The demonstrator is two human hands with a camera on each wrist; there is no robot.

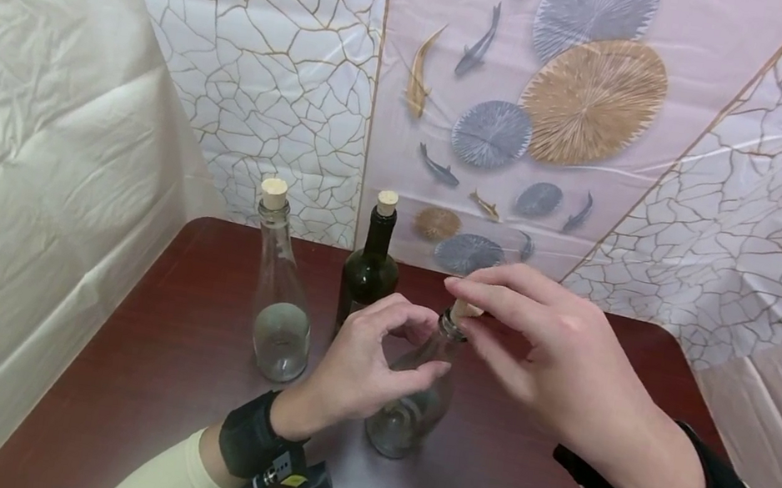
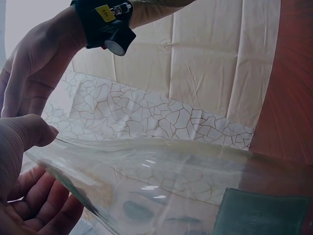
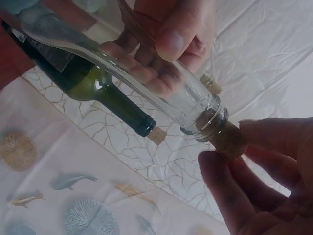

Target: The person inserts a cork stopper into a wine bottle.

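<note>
A clear glass bottle [image 1: 401, 427] stands on the table in front of me. My left hand [image 1: 366, 362] holds it below the neck, thumb on one side and curled fingers on the other. The right wrist view shows those fingers through the glass. At the bottle's mouth, my right hand [image 1: 565, 346] pinches a cork [image 3: 231, 141] between thumb and fingers. The cork's lower end sits inside the neck, while its upper part sticks out. How much liquid, if any, the bottle contains I cannot tell.
Behind my left hand stands a dark green bottle [image 1: 369, 274] with a cork [image 1: 387, 202] in it. Farther left is another clear bottle [image 1: 280, 337], corked too. The dark red table [image 1: 188, 382] meets a patterned cloth backdrop [image 1: 293, 86] at the back.
</note>
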